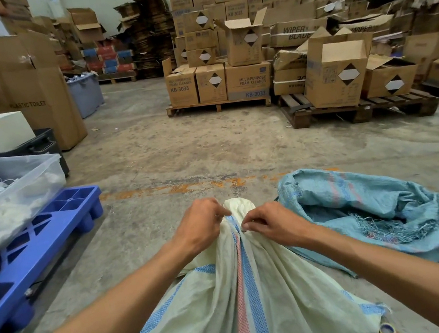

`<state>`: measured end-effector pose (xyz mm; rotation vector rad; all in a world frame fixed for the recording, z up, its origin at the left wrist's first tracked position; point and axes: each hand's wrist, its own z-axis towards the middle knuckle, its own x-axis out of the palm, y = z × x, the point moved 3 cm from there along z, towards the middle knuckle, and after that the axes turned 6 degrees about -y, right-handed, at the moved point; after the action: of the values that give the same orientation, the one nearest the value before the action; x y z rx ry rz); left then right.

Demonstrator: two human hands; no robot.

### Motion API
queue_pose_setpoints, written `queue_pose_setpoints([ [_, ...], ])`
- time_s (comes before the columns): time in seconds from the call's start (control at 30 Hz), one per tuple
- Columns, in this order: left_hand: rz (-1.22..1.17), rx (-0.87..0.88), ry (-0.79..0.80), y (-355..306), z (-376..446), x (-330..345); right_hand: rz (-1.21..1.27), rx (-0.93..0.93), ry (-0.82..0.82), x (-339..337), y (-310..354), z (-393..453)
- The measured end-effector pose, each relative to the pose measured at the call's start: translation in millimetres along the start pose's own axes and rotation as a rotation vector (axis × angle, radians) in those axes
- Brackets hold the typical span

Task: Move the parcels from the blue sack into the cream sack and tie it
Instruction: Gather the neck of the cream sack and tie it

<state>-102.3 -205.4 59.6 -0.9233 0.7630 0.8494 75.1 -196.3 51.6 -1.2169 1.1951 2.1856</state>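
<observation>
Cream woven plastic sack with blue-red stripe stands bulging in front, gathered neck pointing up and away between both hands. Left hand and right hand pinch neck from opposite sides, fingers curled, equally near. Crumpled blue woven sack slumps on floor just right.

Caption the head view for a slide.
Both hands, left hand and right hand, grip the gathered neck of the cream woven sack.

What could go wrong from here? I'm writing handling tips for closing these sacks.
The left hand and right hand only pinch the cream sack at its gathered neck; the slick weave might slip loose before it is knotted. The blue sack lies slumped and touching it, so its frayed threads could snag.
</observation>
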Motion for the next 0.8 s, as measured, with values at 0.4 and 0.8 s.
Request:
queue_pose_setpoints([
  [0.4,-0.064,0.036,0.151,-6,-10,16,0.504,0.195,0.016,-5,-2,-2],
  [0.8,-0.66,-0.239,0.329,-4,-6,-14,0.351,0.152,-0.21,-27,-21,-6],
])
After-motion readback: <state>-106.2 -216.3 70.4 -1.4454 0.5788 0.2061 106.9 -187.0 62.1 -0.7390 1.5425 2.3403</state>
